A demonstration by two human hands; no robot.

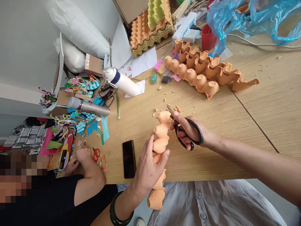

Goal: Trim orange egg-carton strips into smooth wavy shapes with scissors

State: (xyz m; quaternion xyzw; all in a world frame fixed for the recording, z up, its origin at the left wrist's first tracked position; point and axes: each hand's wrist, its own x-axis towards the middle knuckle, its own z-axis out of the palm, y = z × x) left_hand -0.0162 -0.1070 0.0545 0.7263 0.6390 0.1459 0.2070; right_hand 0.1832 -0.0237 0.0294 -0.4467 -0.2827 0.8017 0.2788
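My left hand (149, 164) is closed around the middle of an orange egg carton strip (161, 145), a row of several cups that runs past the table's near edge. In my right hand (185, 127) is a pair of scissors with black handles (198, 130), fingers through the loops. The scissor blades are at the far end of the strip, by its last cup; whether they touch the pulp I cannot tell. Small carton scraps (177, 110) lie around that end.
More cut carton strips (202, 67) lie beyond my right hand. Stacked egg trays (150, 31), a white bottle (121, 81), a steel flask (89, 106) and a phone (129, 159) are on the table (136, 125). A co-worker's arm (90, 175) rests at left near red-handled scissors (96, 154).
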